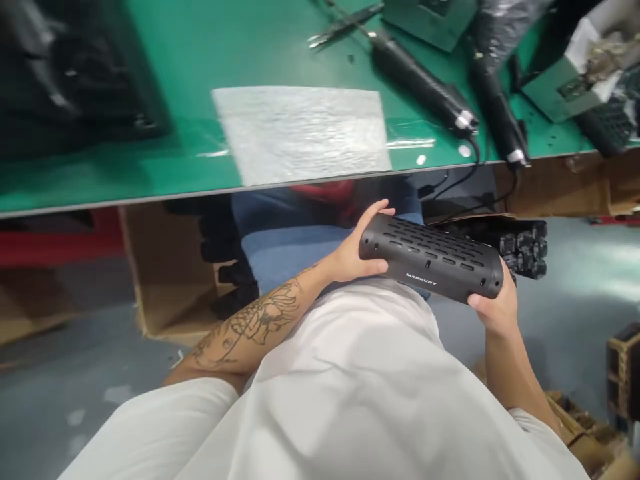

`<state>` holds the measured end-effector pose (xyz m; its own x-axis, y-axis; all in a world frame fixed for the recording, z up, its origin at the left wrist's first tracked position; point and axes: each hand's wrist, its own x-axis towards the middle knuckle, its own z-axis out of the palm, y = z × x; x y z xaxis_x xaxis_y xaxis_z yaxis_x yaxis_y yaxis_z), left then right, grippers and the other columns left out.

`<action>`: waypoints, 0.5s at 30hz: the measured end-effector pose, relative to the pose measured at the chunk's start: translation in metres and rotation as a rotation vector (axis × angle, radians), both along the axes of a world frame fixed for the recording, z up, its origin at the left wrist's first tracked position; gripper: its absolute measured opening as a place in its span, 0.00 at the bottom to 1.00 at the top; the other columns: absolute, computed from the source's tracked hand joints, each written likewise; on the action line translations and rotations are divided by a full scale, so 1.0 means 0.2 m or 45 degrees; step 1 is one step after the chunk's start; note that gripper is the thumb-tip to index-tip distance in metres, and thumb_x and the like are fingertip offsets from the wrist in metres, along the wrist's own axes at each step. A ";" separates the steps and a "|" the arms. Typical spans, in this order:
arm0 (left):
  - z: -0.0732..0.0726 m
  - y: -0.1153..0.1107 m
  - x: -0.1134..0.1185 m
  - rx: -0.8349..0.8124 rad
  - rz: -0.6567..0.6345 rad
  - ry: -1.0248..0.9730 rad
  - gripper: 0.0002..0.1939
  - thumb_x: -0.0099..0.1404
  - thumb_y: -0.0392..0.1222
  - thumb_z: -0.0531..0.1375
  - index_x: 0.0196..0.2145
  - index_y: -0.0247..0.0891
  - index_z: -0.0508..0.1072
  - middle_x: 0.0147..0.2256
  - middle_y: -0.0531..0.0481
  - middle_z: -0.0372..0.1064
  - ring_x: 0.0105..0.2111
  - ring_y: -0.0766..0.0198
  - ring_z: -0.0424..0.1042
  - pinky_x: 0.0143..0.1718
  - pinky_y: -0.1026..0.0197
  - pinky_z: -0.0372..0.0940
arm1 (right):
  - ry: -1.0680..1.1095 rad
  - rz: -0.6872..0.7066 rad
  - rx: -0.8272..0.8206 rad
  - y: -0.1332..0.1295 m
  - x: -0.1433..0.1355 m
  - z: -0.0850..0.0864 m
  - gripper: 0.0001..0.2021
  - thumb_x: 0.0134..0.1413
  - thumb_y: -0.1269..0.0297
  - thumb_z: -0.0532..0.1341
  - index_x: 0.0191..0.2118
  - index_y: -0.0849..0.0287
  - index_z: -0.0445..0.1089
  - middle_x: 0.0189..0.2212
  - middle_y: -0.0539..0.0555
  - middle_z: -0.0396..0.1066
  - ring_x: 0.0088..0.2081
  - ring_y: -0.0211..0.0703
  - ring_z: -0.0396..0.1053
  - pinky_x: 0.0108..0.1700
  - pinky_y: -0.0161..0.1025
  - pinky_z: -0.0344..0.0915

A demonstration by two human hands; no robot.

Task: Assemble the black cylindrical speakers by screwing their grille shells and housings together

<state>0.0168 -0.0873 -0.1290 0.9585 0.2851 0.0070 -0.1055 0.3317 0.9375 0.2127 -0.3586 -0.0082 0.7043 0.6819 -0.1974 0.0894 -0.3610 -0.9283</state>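
A long black slotted casing point(430, 257) marked "MERKURY" is held over my lap, just below the table's front edge. My left hand point(353, 250) is closed round its left end, with the thumb on the near side and fingers over the far side. At the other end my right hand point(497, 303) grips it, thumb on the near side; its other fingers are mostly hidden behind the casing. The casing tilts slightly down to the right. Both rows of slots and the printed lettering face up toward me.
On the green table point(180, 40) lie a pale foam sheet point(305, 133), a black electric screwdriver point(423, 83) and a second screwdriver point(500, 113), both corded. Black parts point(525, 247) are stacked right of my lap. A cardboard box point(165, 280) stands under the table, left.
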 end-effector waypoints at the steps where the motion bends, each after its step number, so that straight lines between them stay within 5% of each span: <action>1: 0.02 0.03 -0.07 -0.013 0.083 -0.021 0.65 0.60 0.69 0.76 0.82 0.50 0.50 0.78 0.35 0.57 0.73 0.38 0.68 0.74 0.40 0.64 | 0.103 0.051 0.036 0.07 -0.02 -0.03 0.47 0.46 0.36 0.81 0.65 0.60 0.72 0.56 0.62 0.75 0.54 0.55 0.77 0.57 0.47 0.78; 8: 0.24 0.04 -0.48 -0.108 0.593 0.132 0.54 0.66 0.71 0.69 0.80 0.49 0.57 0.69 0.43 0.71 0.70 0.39 0.72 0.68 0.44 0.71 | 0.296 0.392 0.041 0.46 -0.06 -0.14 0.48 0.50 0.29 0.74 0.67 0.56 0.67 0.58 0.65 0.74 0.60 0.65 0.76 0.63 0.60 0.77; 15: 0.33 0.01 -0.58 -0.102 0.808 0.262 0.49 0.65 0.72 0.69 0.75 0.46 0.67 0.63 0.44 0.76 0.67 0.40 0.75 0.70 0.43 0.70 | 0.222 0.604 -0.082 0.58 -0.09 -0.09 0.51 0.59 0.25 0.63 0.78 0.50 0.58 0.69 0.64 0.67 0.69 0.66 0.71 0.68 0.62 0.75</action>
